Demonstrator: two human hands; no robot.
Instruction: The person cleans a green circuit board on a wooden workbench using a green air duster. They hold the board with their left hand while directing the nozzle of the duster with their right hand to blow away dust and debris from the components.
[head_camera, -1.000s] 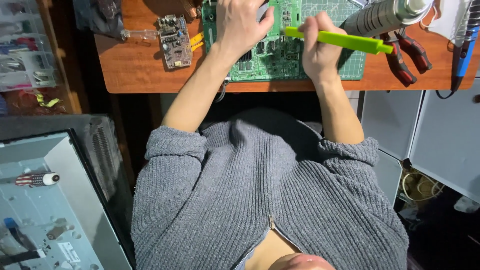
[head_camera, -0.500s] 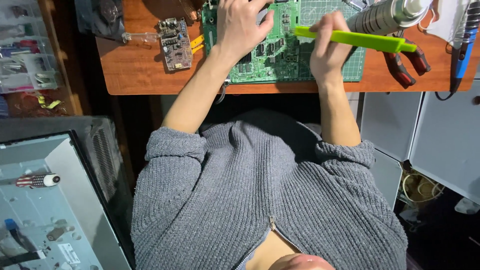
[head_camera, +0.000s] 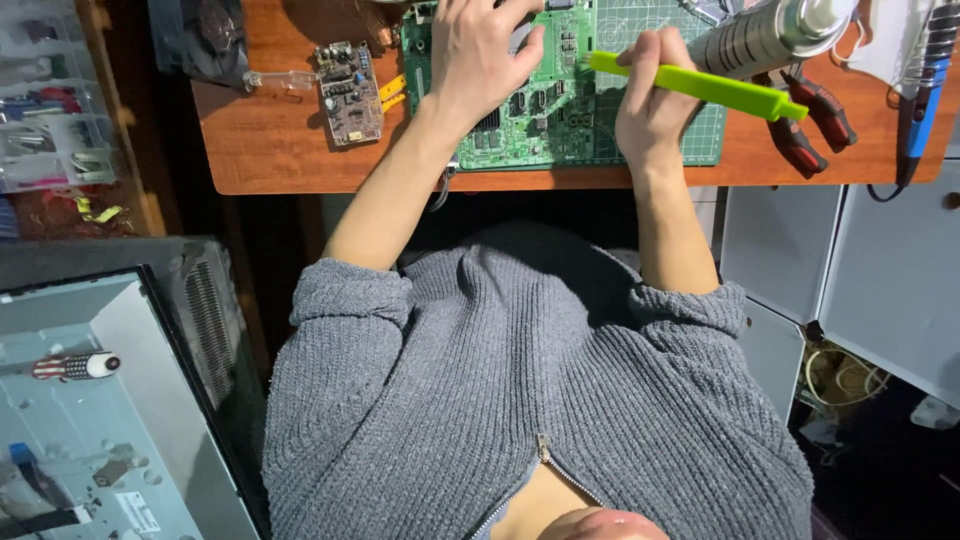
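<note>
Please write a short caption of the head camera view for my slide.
Left hand steadies a green circuit board while the right hand holds a lime-green plastic tool over it.

Red pliers (head_camera: 812, 122), small brown board (head_camera: 349, 92).

The right hand (head_camera: 655, 95) is swinging the green plastic tool (head_camera: 700, 85), its far end dropping lower and its tip rising beyond the fingers over the circuit board (head_camera: 545, 110).

Bare desk (head_camera: 270, 150) left of the small board (head_camera: 349, 92) gives open room. Right side is tight: metal can (head_camera: 765, 38), red pliers (head_camera: 812, 118) and blue tool (head_camera: 925, 85) crowd the mat (head_camera: 700, 135) edge.
</note>
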